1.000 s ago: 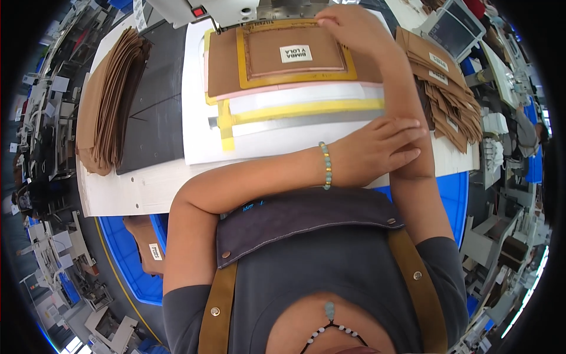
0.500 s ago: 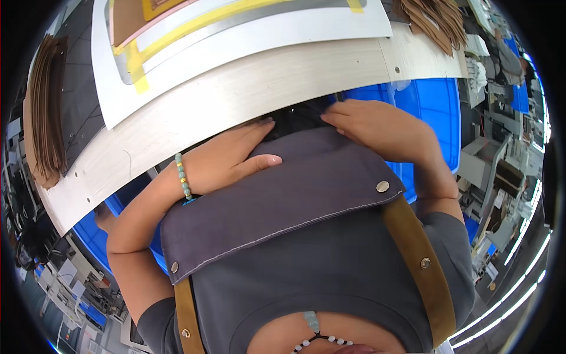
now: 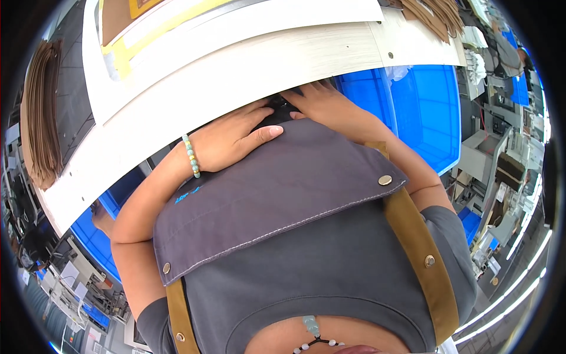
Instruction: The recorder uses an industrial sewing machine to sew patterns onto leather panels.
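Two bare hands rest at the person's lap, close to the near edge of a pale table. The left hand lies palm down on a dark purple-grey apron, its fingers stretched toward the right and its thumb spread apart from them, tip on the cloth; it grips nothing visible. A bracelet of pale green and yellow beads circles that wrist. The right hand reaches in from the right, at the far edge of the apron, its fingertips partly hidden near the table edge, so I cannot tell whether they close on anything. Between the hands shows some dark material. The apron covers the lower chest and lap, its ochre straps fastened with metal studs.

On the table's far side lies a white sheet bearing yellow tape, with a brown panel and part of a yellow frame at its far left. One brown stack stands at the left beside a dark mat; further brown pieces lie far right. Blue bins sit below the table.
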Demonstrator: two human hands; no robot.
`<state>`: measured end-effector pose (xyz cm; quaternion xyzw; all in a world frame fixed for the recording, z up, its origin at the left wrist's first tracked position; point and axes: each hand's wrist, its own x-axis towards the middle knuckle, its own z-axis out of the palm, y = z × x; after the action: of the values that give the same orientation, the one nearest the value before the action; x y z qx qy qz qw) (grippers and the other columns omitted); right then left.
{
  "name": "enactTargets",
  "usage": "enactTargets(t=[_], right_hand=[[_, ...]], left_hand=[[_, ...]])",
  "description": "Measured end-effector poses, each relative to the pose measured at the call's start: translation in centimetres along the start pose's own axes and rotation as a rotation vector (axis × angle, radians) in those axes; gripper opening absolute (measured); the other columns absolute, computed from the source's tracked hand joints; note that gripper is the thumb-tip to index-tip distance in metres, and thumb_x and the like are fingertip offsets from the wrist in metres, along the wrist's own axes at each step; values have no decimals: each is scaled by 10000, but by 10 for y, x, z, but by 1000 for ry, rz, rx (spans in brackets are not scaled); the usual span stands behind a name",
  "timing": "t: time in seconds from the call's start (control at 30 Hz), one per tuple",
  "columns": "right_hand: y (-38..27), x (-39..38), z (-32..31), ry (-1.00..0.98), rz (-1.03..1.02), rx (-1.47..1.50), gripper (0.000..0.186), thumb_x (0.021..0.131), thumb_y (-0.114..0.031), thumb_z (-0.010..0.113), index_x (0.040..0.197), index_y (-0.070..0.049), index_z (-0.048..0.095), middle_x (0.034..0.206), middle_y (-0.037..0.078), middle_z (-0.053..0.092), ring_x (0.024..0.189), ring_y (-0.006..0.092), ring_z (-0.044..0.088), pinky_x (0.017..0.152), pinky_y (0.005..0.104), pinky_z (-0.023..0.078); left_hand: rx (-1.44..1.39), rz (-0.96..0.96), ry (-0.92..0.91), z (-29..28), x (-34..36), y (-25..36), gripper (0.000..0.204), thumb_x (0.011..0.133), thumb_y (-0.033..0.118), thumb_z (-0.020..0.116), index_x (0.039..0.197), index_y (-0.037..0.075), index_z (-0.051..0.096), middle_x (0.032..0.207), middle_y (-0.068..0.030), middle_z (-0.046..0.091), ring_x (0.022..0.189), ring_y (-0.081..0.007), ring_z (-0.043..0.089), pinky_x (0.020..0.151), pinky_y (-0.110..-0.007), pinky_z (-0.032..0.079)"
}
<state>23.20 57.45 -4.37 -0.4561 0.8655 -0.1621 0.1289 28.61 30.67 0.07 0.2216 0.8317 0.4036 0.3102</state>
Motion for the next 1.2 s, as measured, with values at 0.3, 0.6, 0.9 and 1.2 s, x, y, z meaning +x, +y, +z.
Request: enactTargets(t=[0.3,0.6,0.9,1.2], right_hand=[[4,23,28,21,25,42,626,1019,-300,632,1542,9,479,1591,293,394,1498,477,365,1225,600,310],[9,46,40,-56,150,106,554,999,-308,604,1479,-37,555,1469,280,552,1369,456,526,1139,570,425],[9,52,42,-64,147,120,640,967,-401,591,1516,-76,547,1530,244,534,1439,420,485,1184,569,392],[7,49,38,-68,149,187,453,997,-302,576,1369,-56,653,1407,240,628,1328,414,578,1132,528,447]], left_hand=[[42,-104,21,1,-4,6,602,1129,493,453,1229,-82,598,1289,-275,564,1217,-424,563,1093,-483,422],[55,-54,101,7,-2,0,569,1115,516,471,1148,-43,573,1115,-241,584,1052,-384,569,992,-473,448],[76,-34,187,12,-3,-2,589,1106,540,484,1152,-40,577,1075,-257,602,1009,-384,584,968,-474,463],[63,-17,189,12,-3,-2,580,1105,533,489,1150,-38,581,1077,-255,603,1020,-383,582,966,-469,461]])
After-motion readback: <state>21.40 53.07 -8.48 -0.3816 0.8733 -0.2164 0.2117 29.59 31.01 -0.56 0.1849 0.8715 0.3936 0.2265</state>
